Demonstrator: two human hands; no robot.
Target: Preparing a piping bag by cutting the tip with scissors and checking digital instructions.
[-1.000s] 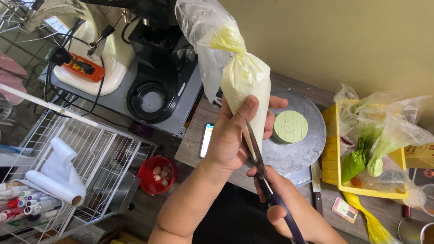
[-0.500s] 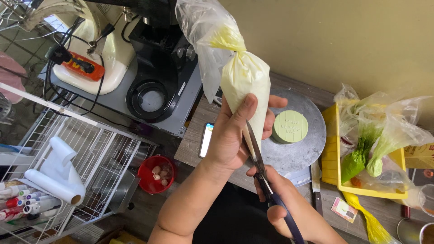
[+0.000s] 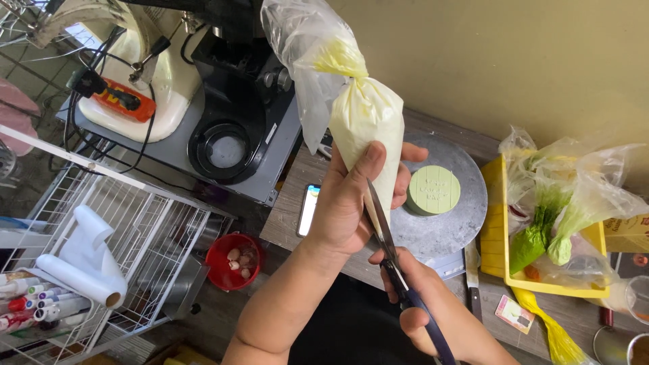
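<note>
Scissors meet a piping bag of pale cream above a cluttered tabletop (image 3: pixel 297 223).

The left hand (image 3: pixel 351 203) wraps its grip tight around the piping bag (image 3: pixel 365 128); the right hand (image 3: pixel 422 304) holds scissors (image 3: pixel 392 253), blades at the bag's tip, near a green round cake (image 3: pixel 434 190) on a grey turntable (image 3: pixel 439 230).

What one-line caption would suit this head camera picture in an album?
Left hand grips a cream-filled piping bag while right hand holds scissors at its tip, beside a small green cake on a turntable.

Bright, even daylight, soft shadows (edges slightly warped), sharp focus.
</note>
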